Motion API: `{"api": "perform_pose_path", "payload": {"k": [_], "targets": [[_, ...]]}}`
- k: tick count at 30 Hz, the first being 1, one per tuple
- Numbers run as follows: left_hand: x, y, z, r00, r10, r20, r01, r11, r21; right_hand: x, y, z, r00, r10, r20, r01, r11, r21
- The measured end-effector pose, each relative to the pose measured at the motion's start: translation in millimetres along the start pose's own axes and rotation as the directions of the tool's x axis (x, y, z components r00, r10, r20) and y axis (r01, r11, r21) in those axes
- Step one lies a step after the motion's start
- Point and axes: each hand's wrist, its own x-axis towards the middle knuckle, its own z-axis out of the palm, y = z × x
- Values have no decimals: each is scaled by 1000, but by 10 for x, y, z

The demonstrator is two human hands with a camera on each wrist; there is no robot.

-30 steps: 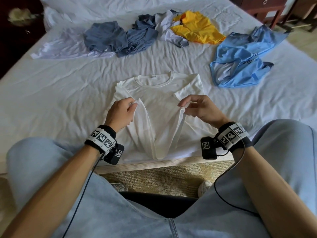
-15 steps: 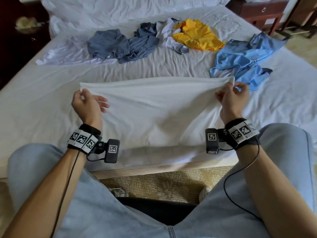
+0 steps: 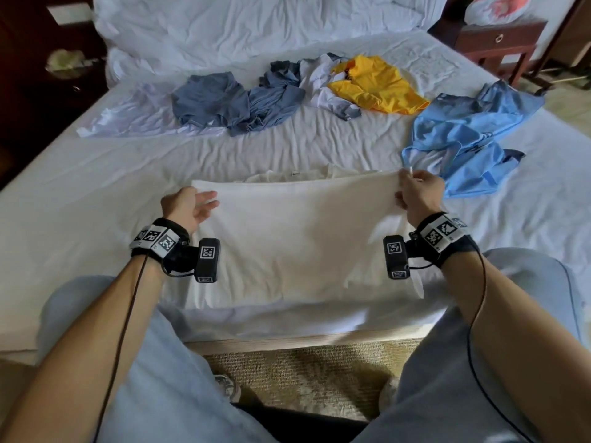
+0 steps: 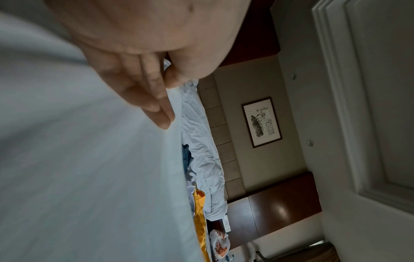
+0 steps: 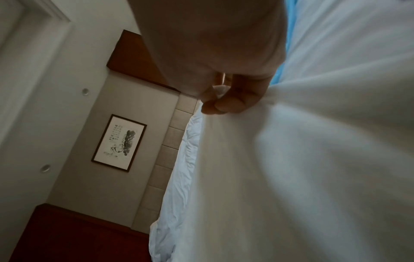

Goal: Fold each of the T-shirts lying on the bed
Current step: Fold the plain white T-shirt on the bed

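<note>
On the far left of the bed (image 3: 96,193) a pale lilac T-shirt (image 3: 128,118) lies spread flat, and a crumpled grey-blue T-shirt (image 3: 211,102) overlaps its right edge.

Nearer to me, my left hand (image 3: 185,206) has one corner of the white T-shirt (image 3: 297,238). In the left wrist view the thumb pinches the cloth edge against the forefinger, while my other fingers (image 4: 154,99) lie straight along the fabric. From my head the palm faces inward with those fingers extended.

The white T-shirt sits at the near middle of the bed, directly in front of me. Its lower half is drawn up and stretched between my two hands, its held edge lying just short of the collar (image 3: 297,174), which still peeks out beyond it with its label showing. The fold sags toward the foot of the mattress.

Past it, in the middle of the bed, a second grey-blue T-shirt (image 3: 275,100) is bunched beside a white-and-grey one (image 3: 323,87), which touches a yellow T-shirt (image 3: 377,84).

My right hand (image 3: 419,196) holds the other corner, fingers curled tightly with the cloth gathered in a pinch between thumb and fingertips (image 5: 226,104).

Just beyond that hand a light blue T-shirt (image 3: 470,135) lies rumpled near the bed's right side, and a dark wooden nightstand (image 3: 499,39) stands at the far right.
</note>
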Motion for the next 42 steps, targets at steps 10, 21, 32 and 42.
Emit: {"api": "perform_pose_path", "payload": {"k": [10, 21, 32, 42], "targets": [[500, 87, 375, 995, -46, 85, 53, 996, -72, 439, -63, 387, 955, 287, 71, -295, 909, 293], [1053, 126, 591, 992, -77, 99, 81, 996, -40, 864, -33, 581, 919, 352, 181, -390, 881, 269], [1350, 8, 723, 993, -90, 70, 89, 996, 25, 1172, 86, 757, 917, 361, 168, -393, 888, 239], [1458, -150, 668, 988, -134, 75, 132, 991, 34, 1120, 127, 792, 935, 302, 188, -330, 933, 142]]}}
